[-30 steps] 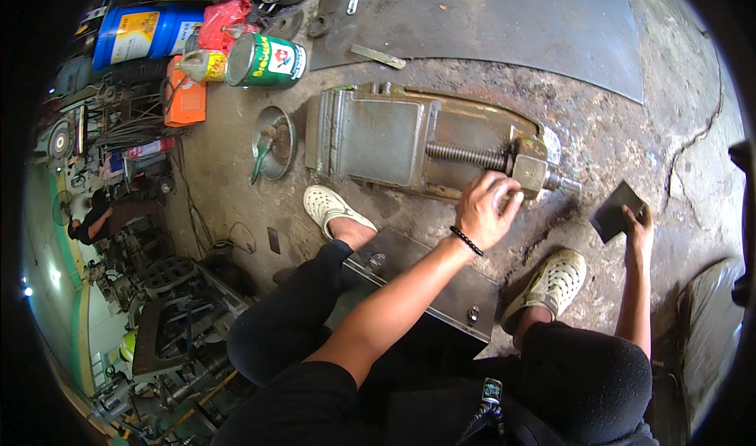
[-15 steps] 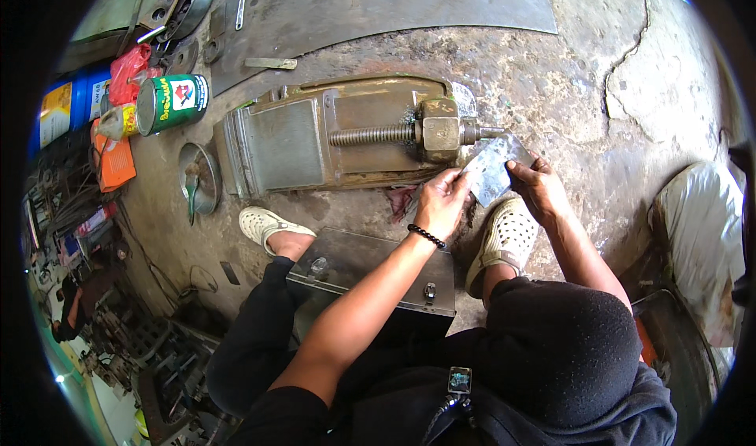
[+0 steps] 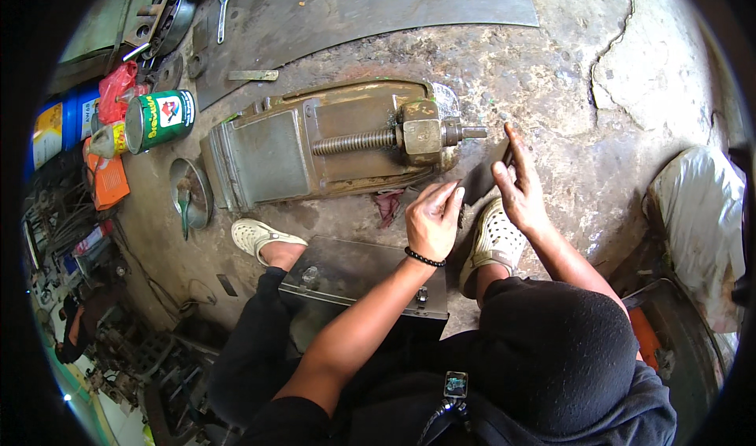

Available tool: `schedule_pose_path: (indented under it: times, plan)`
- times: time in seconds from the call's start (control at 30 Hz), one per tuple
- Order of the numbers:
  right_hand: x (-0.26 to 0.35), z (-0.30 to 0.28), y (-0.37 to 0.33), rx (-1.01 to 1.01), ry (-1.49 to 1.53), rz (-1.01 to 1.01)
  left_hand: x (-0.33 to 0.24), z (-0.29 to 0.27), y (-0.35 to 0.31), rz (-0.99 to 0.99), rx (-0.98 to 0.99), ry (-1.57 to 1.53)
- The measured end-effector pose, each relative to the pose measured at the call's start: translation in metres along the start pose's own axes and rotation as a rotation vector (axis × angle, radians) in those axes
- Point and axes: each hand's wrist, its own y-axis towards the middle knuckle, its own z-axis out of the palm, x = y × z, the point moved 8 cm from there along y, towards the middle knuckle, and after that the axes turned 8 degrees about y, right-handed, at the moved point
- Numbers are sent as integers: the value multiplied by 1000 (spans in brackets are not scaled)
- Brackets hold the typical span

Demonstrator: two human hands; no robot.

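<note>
My left hand (image 3: 433, 222) has its fingers closed on one edge of a small thin metal sheet (image 3: 479, 180). The sheet is tilted, so it looks dark and narrow. At its other side is my right hand (image 3: 521, 190), fingers stretched out and thumb apart; the sheet's far edge comes up against the inside of that hand. Just beyond both hands a heavy machine vise (image 3: 276, 156) lies on the floor, with a threaded screw (image 3: 354, 142) and a big square nut block (image 3: 421, 135). The sheet is apart from the vise's screw end.
Between my feet stands a dark metal box (image 3: 354, 277) with latches. A metal bowl with a green-handled brush (image 3: 184, 202), a green can (image 3: 164, 119) and an orange object (image 3: 109, 180) are at left. A large steel plate (image 3: 378, 9) and an adjustable wrench (image 3: 224, 13) lie farther off.
The metal sheet has turned from showing its shiny face to a dark, steep angle. My right hand has opened from its pinch, fingers now straight. The view has shifted slightly.
</note>
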Motion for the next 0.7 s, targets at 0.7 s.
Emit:
schedule_pose_path:
  times: [0.7]
  plan:
    - [-22, 31, -39, 138, 1460, 758, -88, 35, -9, 600, 80, 266]
